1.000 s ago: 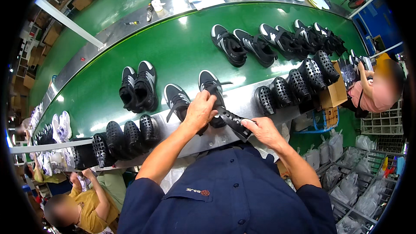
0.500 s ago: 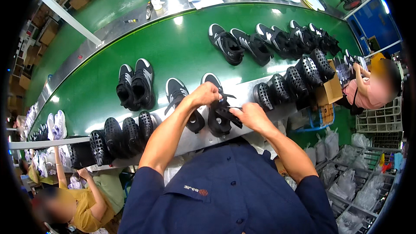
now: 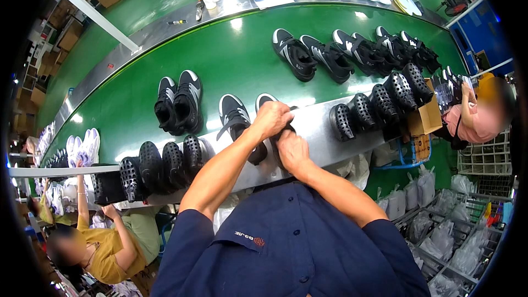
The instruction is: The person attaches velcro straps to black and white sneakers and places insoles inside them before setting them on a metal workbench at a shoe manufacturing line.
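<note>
A black sneaker with a grey toe (image 3: 265, 98) sits on the metal ledge at the belt's near edge, mostly hidden by my hands. My left hand (image 3: 273, 119) is closed over its upper, near the laces. Against the shoe's opening, my right hand (image 3: 293, 151) is closed with its knuckles up; what its fingers hold is hidden. Just left of this shoe stands its likely mate, another black sneaker (image 3: 233, 111) with a loose strap hanging at its side.
Black perforated shoe-shaped forms (image 3: 149, 166) line the ledge at left, and more black forms (image 3: 383, 102) stand at right. Black sneakers (image 3: 295, 55) rest along the green belt (image 3: 231, 55). A cardboard box (image 3: 424, 115) sits at right. Co-workers (image 3: 107, 247) work on both sides.
My right hand has moved left and in against the shoe, beside my left hand. The dark flap and strap ends that showed between my hands are now covered. The view has shifted slightly.
</note>
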Demonstrator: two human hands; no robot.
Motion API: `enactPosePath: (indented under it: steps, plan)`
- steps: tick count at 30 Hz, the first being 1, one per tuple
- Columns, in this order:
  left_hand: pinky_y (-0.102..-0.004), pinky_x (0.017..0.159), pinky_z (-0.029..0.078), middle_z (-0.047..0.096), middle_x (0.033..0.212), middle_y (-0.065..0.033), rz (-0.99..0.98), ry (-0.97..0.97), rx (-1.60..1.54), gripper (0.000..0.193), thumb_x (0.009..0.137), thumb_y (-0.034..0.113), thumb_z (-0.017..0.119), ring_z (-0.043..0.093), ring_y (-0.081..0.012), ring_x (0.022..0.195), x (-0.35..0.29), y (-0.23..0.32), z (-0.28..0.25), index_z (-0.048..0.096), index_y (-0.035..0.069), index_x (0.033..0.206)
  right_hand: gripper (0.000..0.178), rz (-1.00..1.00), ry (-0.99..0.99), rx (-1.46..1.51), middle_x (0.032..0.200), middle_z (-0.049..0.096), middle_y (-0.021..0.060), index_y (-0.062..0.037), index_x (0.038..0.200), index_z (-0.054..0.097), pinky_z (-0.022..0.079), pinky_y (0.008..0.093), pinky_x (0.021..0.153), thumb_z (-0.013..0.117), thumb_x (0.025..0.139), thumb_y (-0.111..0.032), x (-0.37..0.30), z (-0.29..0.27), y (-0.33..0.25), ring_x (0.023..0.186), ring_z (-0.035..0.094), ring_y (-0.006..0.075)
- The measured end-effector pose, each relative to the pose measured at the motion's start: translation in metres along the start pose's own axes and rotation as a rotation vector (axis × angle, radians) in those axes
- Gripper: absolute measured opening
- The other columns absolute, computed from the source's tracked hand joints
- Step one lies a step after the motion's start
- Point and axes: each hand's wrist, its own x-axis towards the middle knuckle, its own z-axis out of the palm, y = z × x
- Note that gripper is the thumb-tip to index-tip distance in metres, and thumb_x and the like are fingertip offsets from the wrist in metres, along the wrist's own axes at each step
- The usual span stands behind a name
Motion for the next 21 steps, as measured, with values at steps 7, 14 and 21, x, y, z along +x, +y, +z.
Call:
enactPosePath:
  steps: [7,14,21]
  plan:
    - [-0.0452,0.096,0.05,0.064,0.111,-0.0194,-0.145,0.113,0.051,0.084,0.076,0.013,0.086,0.061,-0.0411,0.11,-0.037,0.042,-0.023,0.047,0.008,0.15,0.045,-0.03,0.226,0.531,0.103,0.067,0.0243,0.0044,0.128,0.053,0.054,0.0492,0.088,0.071,0.09,-0.013,-0.028,-0.024,0.039,0.1,0.066,0.0435]
    - [-0.0523,0.081,0.058,0.072,0.085,-0.026,-0.637,0.061,0.159,0.097,0.085,0.005,0.072,0.072,-0.044,0.084,-0.062,0.035,0.034,0.014,0.0,0.163,0.044,0.141,-0.043,0.55,0.105,0.068,0.032,0.0067,0.114,0.054,0.055,0.0559,0.087,0.075,0.084,-0.017,0.013,-0.003,0.037,0.1,0.068,0.0502]
    - [-0.0513,0.073,0.058,0.072,0.087,-0.0262,-0.653,0.259,0.19,0.066,0.09,0.01,0.07,0.072,-0.0445,0.081,-0.06,0.044,0.038,0.038,0.0,0.146,0.032,0.152,0.008,0.415,0.091,0.07,0.0262,0.0023,0.106,0.055,0.056,0.0569,0.08,0.067,0.083,-0.015,0.027,0.017,0.043,0.086,0.07,0.0496]
